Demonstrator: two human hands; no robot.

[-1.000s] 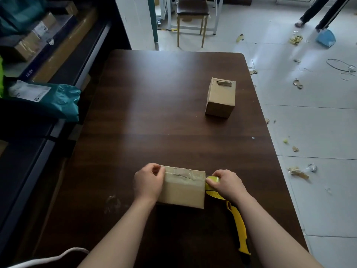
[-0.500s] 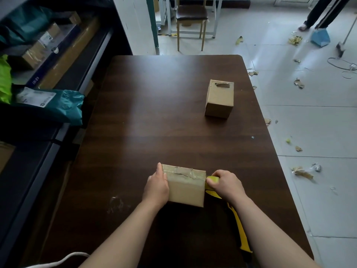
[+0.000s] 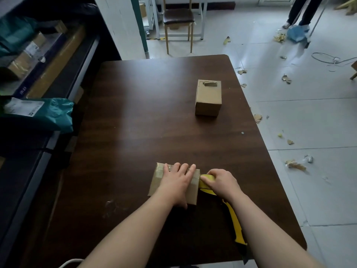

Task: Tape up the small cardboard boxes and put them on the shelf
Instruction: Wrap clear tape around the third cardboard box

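1. Head view is showing the left hand (image 3: 176,182) lying flat, fingers straight, on the near box (image 3: 154,185) on the worktop (image 3: 135,122).
2. Right hand (image 3: 222,182) is gripping a yellow dispenser (image 3: 236,219) at that box's right side.
3. Far box (image 3: 208,97) is sitting well apart, far right.

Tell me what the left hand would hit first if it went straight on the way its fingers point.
Bare table at first; further on, the left hand would probably meet the far cardboard box, though its line might pass just left.
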